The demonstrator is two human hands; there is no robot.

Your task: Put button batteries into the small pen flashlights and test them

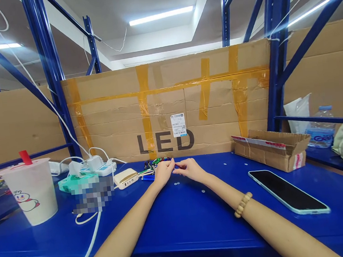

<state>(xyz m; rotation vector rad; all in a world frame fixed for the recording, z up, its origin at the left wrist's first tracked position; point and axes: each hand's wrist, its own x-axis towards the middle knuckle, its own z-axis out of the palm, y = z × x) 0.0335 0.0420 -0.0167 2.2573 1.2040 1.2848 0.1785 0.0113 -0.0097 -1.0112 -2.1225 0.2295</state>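
My left hand (pixel 163 173) and my right hand (pixel 192 170) meet over the blue table near its far side. Their fingertips come together, and both hands are closed in a pinch. Whatever they hold is too small or too hidden to make out. Just behind and left of my left hand lies a cluster of small shiny green and dark things (pixel 159 161), partly covered by that hand. A blue piece (pixel 148 178) lies beside it. Tiny pale discs (pixel 176 183) are scattered on the table below the hands.
On the left stand a lidded cup (pixel 33 196) with a red straw, a white power strip (pixel 102 168) with cables, a green pack (pixel 76 182) and a cream-coloured box (pixel 126 178). On the right are a phone (pixel 288 192) and an open cardboard box (pixel 268 151). Taped cardboard (pixel 115 122) walls the back.
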